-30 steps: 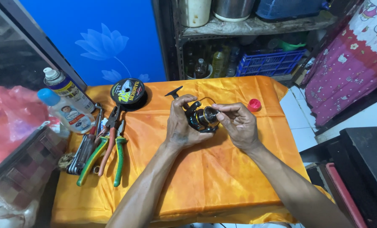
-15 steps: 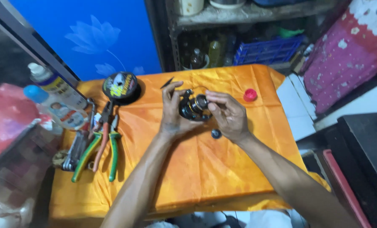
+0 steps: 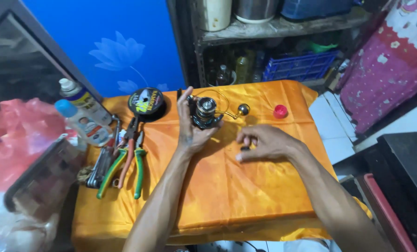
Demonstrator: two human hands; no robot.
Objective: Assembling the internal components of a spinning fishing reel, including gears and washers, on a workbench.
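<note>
Left hand (image 3: 189, 133) gripping fishing reel (image 3: 204, 112) above orange cloth (image 3: 227, 196); right hand (image 3: 264, 142) flat on cloth, fingertips at small black part (image 3: 245, 148).

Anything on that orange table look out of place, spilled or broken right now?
Nothing spilled or visibly broken. The fishing reel is upright in the left hand; a small dark part lies loose on the orange cloth under the right hand. A red cap sits alone near the edge.

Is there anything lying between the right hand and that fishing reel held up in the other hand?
Nothing visible. The left hand holds the fishing reel upright; the right hand rests beside it with a small dark part at its fingertips. Only bare orange cloth lies between.
</note>
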